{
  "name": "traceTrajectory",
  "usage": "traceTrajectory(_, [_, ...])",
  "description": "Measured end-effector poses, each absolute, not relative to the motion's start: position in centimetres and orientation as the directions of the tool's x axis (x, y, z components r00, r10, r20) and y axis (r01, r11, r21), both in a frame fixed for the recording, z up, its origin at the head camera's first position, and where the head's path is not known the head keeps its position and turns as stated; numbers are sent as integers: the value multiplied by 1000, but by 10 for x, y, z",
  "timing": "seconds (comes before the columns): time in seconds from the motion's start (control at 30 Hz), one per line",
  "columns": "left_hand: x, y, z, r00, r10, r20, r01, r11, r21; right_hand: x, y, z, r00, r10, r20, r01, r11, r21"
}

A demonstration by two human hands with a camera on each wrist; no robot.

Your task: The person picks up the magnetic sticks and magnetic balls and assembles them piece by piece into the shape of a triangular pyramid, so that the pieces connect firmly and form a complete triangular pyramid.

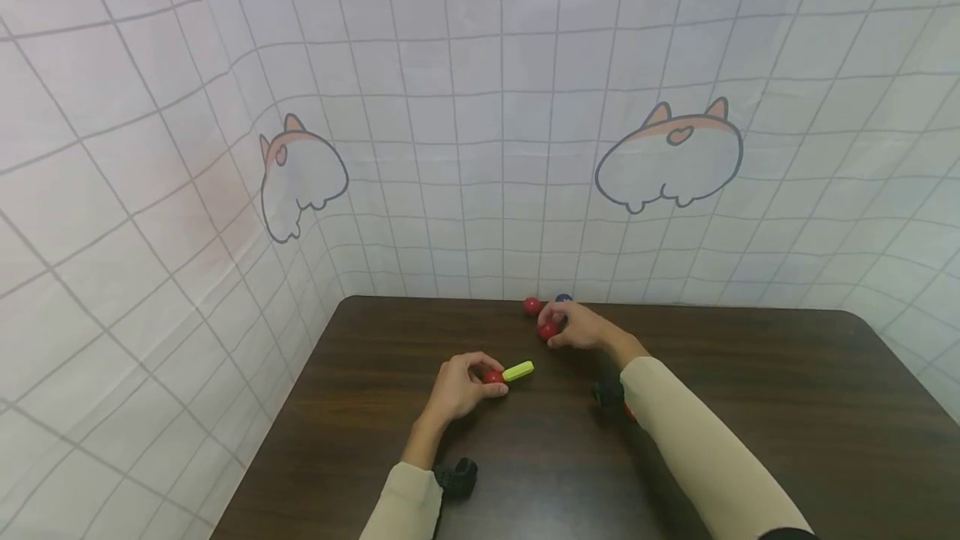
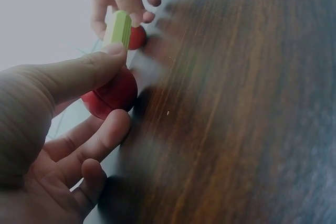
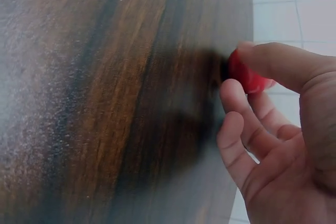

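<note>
My left hand (image 1: 461, 382) pinches a red ball (image 1: 492, 377) between thumb and fingers, low over the dark tabletop. Just beyond its fingertips is a short yellow-green bar (image 1: 518, 371); in the left wrist view this bar (image 2: 121, 29) rises behind the thumb tip. Farther back and to the right, my right hand (image 1: 579, 327) grips a second red ball (image 1: 548, 330). In the right wrist view, thumb and fingertips are around that ball (image 3: 248, 73), close to the wood surface. The palm side of the right hand faces that camera, its other fingers loosely bent.
A third red ball (image 1: 532, 306) and a dark blue ball (image 1: 564, 298) sit at the table's back edge, the blue one partly behind my right hand. Something red (image 1: 629, 413) shows beside the right sleeve. A white gridded curtain (image 1: 480, 148) hangs behind the wooden table (image 1: 360, 390).
</note>
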State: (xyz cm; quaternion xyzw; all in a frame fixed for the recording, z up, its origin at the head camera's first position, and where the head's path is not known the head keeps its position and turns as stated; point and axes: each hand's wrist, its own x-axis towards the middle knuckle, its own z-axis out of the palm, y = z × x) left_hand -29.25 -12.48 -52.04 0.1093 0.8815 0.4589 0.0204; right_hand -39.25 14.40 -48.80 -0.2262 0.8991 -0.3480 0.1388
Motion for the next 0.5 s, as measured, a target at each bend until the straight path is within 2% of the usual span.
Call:
traceTrajectory(0.2, [-292, -124, -521, -976, 211, 60, 168, 547, 820, -389, 145, -490, -837, -517, -181, -239, 643, -728])
traceTrajectory(0.5, [-292, -124, -521, -977, 207, 61, 167, 547, 820, -382, 151, -482, -853, -498, -155, -207, 596, -775])
